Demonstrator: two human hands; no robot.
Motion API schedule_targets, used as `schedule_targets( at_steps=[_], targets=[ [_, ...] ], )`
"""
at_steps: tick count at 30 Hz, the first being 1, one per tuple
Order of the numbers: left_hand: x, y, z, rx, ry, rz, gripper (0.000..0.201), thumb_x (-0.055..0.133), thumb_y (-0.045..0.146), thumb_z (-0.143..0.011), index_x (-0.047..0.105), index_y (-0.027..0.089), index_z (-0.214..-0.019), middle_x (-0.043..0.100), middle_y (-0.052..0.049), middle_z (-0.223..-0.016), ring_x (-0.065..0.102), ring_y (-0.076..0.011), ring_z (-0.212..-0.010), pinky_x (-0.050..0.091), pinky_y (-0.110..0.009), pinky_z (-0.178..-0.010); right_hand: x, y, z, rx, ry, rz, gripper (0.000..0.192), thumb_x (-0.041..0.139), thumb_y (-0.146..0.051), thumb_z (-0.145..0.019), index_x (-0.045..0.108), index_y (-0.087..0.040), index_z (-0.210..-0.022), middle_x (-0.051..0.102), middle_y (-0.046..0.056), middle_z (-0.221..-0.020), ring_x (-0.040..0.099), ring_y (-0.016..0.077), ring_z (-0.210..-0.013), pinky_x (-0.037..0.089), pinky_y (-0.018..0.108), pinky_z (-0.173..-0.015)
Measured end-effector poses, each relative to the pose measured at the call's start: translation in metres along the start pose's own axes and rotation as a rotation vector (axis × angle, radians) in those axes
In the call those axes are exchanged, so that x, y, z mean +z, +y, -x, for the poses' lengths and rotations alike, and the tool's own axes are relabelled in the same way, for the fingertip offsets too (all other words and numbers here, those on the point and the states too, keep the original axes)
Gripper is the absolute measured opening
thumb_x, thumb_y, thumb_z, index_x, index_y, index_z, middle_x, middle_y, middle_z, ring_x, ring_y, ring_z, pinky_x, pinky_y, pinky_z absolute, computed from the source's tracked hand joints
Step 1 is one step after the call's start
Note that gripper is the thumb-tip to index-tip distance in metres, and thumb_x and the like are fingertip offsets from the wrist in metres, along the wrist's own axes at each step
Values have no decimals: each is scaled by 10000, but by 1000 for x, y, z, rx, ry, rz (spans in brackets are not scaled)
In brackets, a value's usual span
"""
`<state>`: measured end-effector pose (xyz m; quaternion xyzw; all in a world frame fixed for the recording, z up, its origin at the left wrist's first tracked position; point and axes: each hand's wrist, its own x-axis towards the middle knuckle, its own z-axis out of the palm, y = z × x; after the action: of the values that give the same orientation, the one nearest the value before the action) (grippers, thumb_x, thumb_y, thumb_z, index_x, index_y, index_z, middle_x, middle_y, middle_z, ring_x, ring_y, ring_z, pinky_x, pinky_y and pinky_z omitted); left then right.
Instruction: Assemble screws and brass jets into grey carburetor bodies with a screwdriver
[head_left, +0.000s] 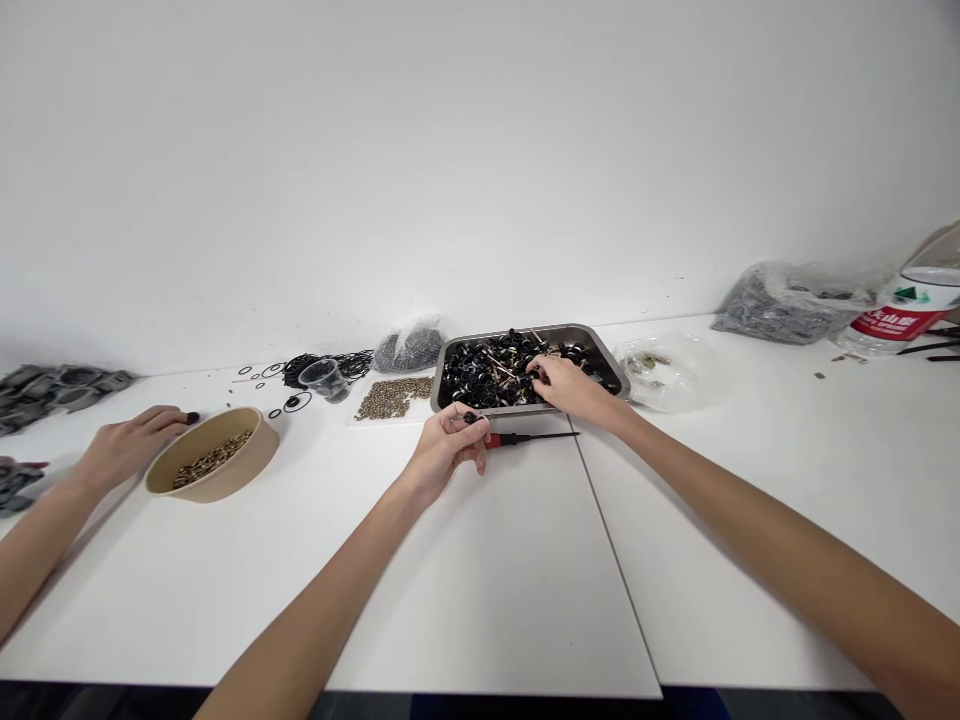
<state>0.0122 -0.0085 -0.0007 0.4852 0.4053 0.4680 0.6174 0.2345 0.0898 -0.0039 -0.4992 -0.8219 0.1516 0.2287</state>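
Note:
My left hand [450,450] is closed in a pinch on a small black part [471,417], in front of the metal tray [616,375]. Beside its fingers is a red-and-black screwdriver [517,438], the shaft pointing right; the fingers partly hide the handle. My right hand [566,385] reaches over the tray's right side, fingers curled down among a heap of black parts [480,372] mixed with brass-coloured pieces. Whatever sits between those fingertips is mostly hidden. Small brass fittings [394,398] lie spread on a white sheet left of the tray.
A co-worker's hand [131,445] is at the left by a tan bowl [262,450] of brass pieces. Black rubber rings [304,370] lie near a clear cup [324,380]. Plastic bags [686,370] and a labelled plastic container [900,315] stand right. A seam [611,535] crosses the table.

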Motion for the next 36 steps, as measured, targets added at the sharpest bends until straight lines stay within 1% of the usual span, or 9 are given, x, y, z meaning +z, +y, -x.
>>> schedule_targets(
  at_steps=[8,14,18,24,27,32,36],
  targets=[
    [0,0,-1,0,1,7,363,786,360,-717,496,156,-796,634,-20,-677,551,-128,-452,490,-288,-437,1,1,-1,2,0,-2,303,469,-162,-915,608,-124,-1181,623,130,-1172,577,239,-1063,458,340,-896],
    [1,0,1,-5,1,2,363,783,359,-723,491,161,-807,635,-14,-671,551,-130,-444,490,-291,-437,2,2,-1,-15,12,-9,270,458,-178,-929,614,-140,-1146,633,118,-1146,590,220,-1031,462,321,-878],
    [1,-1,1,-3,-4,2,355,782,358,-725,497,161,-804,633,-9,-670,545,-123,-450,494,-291,-440,1,1,-1,-13,15,-14,247,466,-175,-930,613,-128,-1122,635,125,-1135,592,227,-1021,457,328,-886],
    [1,2,1,-2,4,13,365,794,352,-708,498,160,-801,628,-4,-659,545,-125,-447,487,-283,-435,2,3,-2,-26,9,-31,279,391,-138,-942,604,-146,-1122,632,108,-1165,576,218,-1078,438,324,-926],
    [1,3,1,1,6,15,363,793,351,-710,500,159,-808,626,-3,-657,548,-128,-446,484,-281,-435,2,3,-2,-10,6,-36,277,409,-129,-923,599,-153,-1124,633,104,-1167,575,222,-1078,443,317,-901],
    [0,2,1,1,0,17,338,776,332,-729,499,160,-818,622,-3,-658,548,-129,-450,485,-283,-436,3,5,-2,7,7,-39,222,453,-146,-901,589,-163,-1075,643,92,-1100,590,214,-994,449,303,-824],
    [0,2,1,3,2,9,327,770,323,-735,498,159,-815,618,-3,-657,547,-128,-452,483,-279,-436,5,8,-3,11,7,-42,206,468,-151,-886,583,-171,-1056,642,79,-1087,582,218,-1005,446,311,-828]
  ],
)
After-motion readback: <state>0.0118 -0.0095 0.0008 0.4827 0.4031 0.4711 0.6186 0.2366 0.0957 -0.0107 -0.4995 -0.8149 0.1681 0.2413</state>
